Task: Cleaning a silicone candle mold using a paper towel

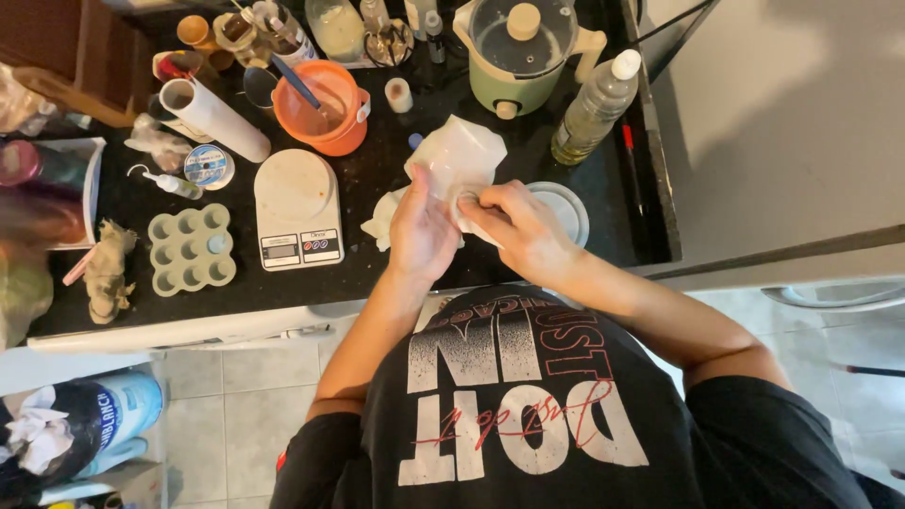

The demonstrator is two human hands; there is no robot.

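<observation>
At frame centre, the left hand [421, 231] and right hand [517, 226] both pinch a clear bag [462, 155], seemingly opening it; next needs a steady grip

White scale [297, 209], grey screen; clear plastic bag [459, 160] mid-counter.

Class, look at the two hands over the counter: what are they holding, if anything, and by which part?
Both hands, left hand and right hand, hold a translucent white plastic bag by its lower end, fingers pinching it there.
</observation>
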